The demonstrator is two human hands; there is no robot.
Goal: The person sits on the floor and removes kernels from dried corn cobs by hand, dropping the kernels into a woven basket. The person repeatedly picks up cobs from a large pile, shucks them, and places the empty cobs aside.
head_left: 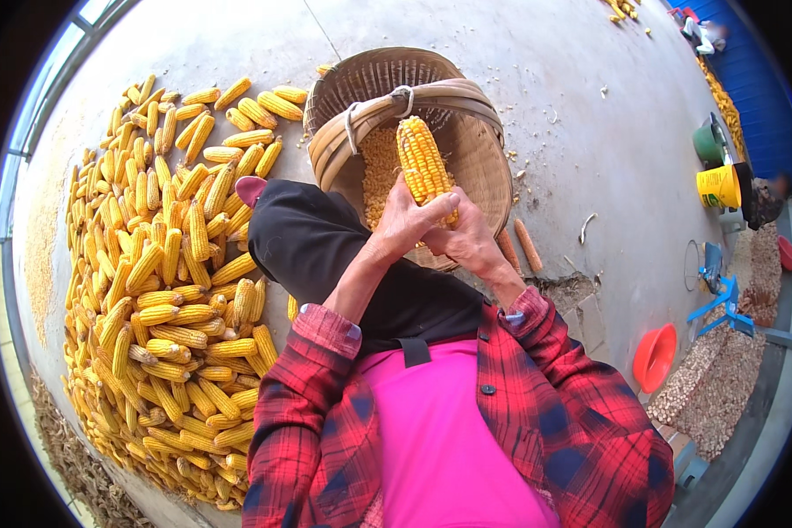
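A yellow corn cob (423, 160), full of kernels, stands tilted up between my hands. My left hand (406, 218) wraps its lower part from the left, thumb laid across it. From the right, my right hand (468, 236) closes round the lower end, which the fingers partly hide. Just beneath and beyond them is a round woven basket (482, 157) with a thick bent-wood handle (414, 95) tied with pale cord. Loose kernels (380, 167) lie in the basket. Two stripped, reddish cobs (528, 245) rest on the floor to the right of it.
A large heap of corn cobs (163, 326) spreads along my left. On the right are a red basin (655, 358), a yellow bucket (718, 187), a green bucket (707, 142), a blue metal stand (722, 304) and piles of stripped cobs (722, 387). Another person (706, 35) is far right.
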